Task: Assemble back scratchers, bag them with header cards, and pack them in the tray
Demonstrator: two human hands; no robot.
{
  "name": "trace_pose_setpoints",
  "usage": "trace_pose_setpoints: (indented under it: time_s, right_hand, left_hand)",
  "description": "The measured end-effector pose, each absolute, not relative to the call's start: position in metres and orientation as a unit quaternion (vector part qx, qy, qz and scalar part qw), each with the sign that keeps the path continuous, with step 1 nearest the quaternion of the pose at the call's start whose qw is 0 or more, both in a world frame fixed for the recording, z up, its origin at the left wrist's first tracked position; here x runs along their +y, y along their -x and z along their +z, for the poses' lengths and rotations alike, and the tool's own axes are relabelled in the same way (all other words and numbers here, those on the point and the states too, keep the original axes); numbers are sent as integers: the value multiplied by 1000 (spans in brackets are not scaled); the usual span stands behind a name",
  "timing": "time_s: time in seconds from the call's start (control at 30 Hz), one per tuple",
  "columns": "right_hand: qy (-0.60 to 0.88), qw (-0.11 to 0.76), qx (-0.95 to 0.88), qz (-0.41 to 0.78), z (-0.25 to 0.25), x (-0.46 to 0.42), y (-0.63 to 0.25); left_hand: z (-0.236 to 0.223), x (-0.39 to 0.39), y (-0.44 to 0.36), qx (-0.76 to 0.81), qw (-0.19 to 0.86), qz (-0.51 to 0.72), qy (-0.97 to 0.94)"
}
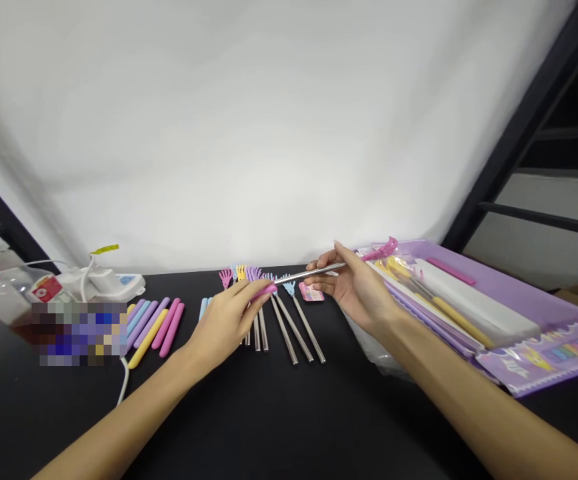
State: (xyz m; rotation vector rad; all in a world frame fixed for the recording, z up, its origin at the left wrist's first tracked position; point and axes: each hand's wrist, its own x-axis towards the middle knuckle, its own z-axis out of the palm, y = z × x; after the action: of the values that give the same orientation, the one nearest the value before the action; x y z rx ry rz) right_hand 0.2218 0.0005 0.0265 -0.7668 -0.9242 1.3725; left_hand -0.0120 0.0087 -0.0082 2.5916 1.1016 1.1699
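A back scratcher with a metal rod and a pink claw head (383, 249) is held level between my hands. My left hand (232, 313) is closed around the pink handle (267, 289) at the rod's left end, hiding most of it. With thumb and fingers, my right hand (351, 287) grips the rod close to the claw. On the black table behind my left hand lie several metal rods (301, 327) with pink, blue, yellow and purple claw heads (253, 273). Further left, several loose handles (149, 339) in yellow, purple, blue and pink lie side by side.
At the right stands a purple tray (469, 267) with clear-bagged items, a white block and a printed purple package (553, 353). Pink cards (311, 292) lie near the wall. A white power strip (121, 285), its cable and a plastic bottle (13, 293) occupy the left.
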Motion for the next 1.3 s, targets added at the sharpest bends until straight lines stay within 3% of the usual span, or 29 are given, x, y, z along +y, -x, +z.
trace_pose_setpoints:
  time_s: [0.33,0.6,0.73,0.87,1.07,1.17,1.3]
  right_hand:
    - [328,585,-417,613,20,-1,-219]
    - [412,483,-468,615,19,5,-235]
    - [404,494,-472,608,14,10,-238]
    - [358,487,-502,619,12,6,-229]
    - [325,398,-577,635,16,-9,-212]
    - [351,430,-581,596,20,-8,-214]
    - [387,557,-513,526,27,3,-234]
  left_hand:
    - [-10,11,23,334,29,389,-858]
    - [-14,18,27,288,-64,424,-856]
    - [-13,19,27,260,-90,434,-858]
    - [-9,11,18,248,-24,410,-878]
    - [10,-7,-3,307,146,334,-879]
    - [17,-5,0,325,171,324,-872]
    - [14,11,21,336,97,384,-855]
